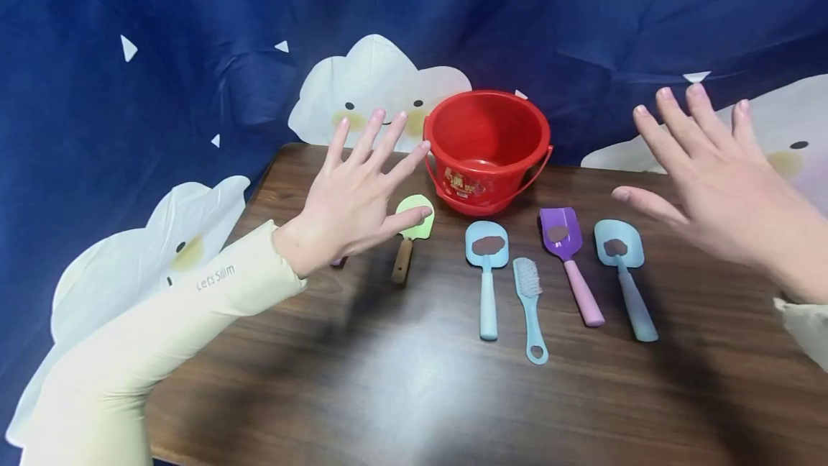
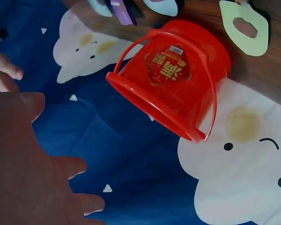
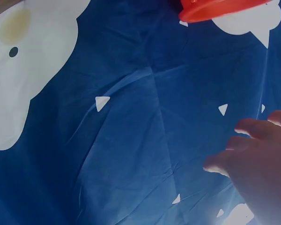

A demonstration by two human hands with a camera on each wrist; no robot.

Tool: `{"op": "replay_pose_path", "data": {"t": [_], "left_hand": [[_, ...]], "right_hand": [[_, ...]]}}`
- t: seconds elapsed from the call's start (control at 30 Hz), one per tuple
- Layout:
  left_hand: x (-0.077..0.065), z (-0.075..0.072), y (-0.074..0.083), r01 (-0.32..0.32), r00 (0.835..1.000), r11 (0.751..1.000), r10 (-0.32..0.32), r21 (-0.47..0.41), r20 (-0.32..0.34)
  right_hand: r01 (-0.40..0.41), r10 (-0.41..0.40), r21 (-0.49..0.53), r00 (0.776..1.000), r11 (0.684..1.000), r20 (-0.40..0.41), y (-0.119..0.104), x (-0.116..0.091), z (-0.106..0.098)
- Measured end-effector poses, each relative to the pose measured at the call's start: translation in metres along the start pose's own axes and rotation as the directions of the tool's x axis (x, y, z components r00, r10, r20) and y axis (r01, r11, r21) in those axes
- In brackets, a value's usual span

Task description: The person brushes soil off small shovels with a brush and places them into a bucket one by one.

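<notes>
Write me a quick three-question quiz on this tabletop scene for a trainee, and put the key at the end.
1. True or false: the red bucket stands upright on the table.

2. In the head view, which of these lies nearest on the right of the light blue brush?
a) the green scoop
b) the purple scoop
c) the red bucket

3. Fill in the blank: the left hand and the right hand are holding ____.

Key: 1. True. 2. b. 3. Nothing; both hands have their fingers spread.
</notes>
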State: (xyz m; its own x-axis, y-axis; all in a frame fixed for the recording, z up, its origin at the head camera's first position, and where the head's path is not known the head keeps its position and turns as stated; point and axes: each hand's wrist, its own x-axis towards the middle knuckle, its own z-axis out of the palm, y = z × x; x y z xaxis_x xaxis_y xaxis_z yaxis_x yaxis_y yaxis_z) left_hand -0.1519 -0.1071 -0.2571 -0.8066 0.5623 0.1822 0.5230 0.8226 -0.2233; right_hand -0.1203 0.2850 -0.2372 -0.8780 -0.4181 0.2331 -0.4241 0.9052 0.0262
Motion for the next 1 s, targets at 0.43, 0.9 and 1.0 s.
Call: {"op": "replay_pose_path", "data": {"t": [0.43, 0.9, 1.0], "left_hand": [[-0.01, 0.012, 0.0, -0.003, 0.996, 1.0, 0.004, 0.007, -0.092], [-0.02, 0.047, 0.013, 0.048, 0.999, 0.992, -0.047, -0.121, 0.011], [-0.022, 0.061, 0.024, 0.058, 0.995, 0.983, -0.043, -0.176, 0.085]], "right_hand": [[-0.122, 0.127, 0.057, 0.987, 0.991, -0.096, -0.004, -0.004, -0.002], [-0.073, 0.096, 0.16, 0.985, 0.984, -0.142, -0.027, -0.02, 0.061], [-0.118, 0.126, 0.117, 0.989, 0.986, -0.071, -0.039, -0.027, 0.081]]}}
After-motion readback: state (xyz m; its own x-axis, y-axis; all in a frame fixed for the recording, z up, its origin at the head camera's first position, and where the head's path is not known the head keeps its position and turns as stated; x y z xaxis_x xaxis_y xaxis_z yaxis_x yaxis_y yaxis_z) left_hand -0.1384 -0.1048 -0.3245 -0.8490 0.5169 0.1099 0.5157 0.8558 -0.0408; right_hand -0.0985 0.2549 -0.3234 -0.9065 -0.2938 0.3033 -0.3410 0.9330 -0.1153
